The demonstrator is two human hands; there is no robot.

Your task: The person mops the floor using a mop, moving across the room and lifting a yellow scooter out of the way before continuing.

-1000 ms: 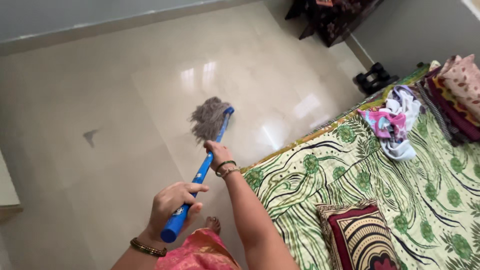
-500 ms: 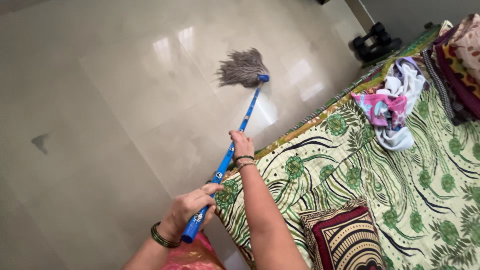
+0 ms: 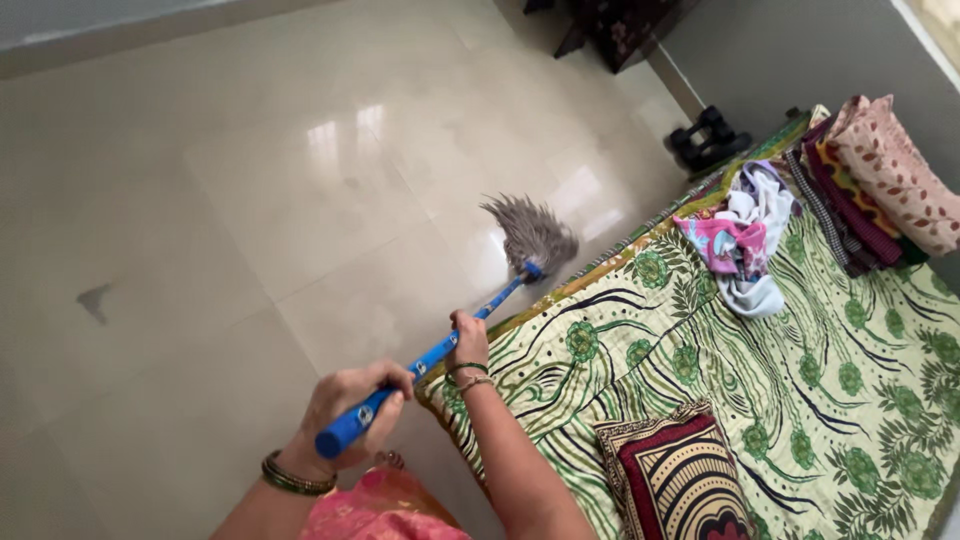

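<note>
The blue-handled mop w/ a grey string head (image 3: 470, 325) is lying at a slant across the pale glossy tiled floor (image 3: 250, 180), long axis running from lower left to upper right, head end pointing up-right and away from the person. The grey strings (image 3: 532, 232) are fanning out on the tile just beside the edge of the green leaf-patterned bedspread (image 3: 800, 400), touching the floor there, poss. brushing the bed's border; can't tell for sure. The left hand (image 3: 350, 410) is wrapping closed round the near end of the handle, fingers curled over the top, bangles at the wrist. The right hand (image 3: 468, 340) is gripping closed further up the shaft, right by the bedspread's near corner. Progress, judging by sheen only: the tiles out from the bedspread are looking shiny and reflective, so prob. already wiped, while a dark smudge (image 3: 95, 300) well apart from the bedspread, to the far left, is showing as still there, so that patch seems left to do, as does the strip along the bed. On the bedspread, a maroon and cream patterned cushion (image 3: 690, 480) is sitting near the person, a heap of pink and white loose clothes (image 3: 745, 250) further along, folded blankets (image 3: 870, 180) beyond that. Black dumbbells (image 3: 705, 140) are resting on the floor past the bedspread's far end.
</note>
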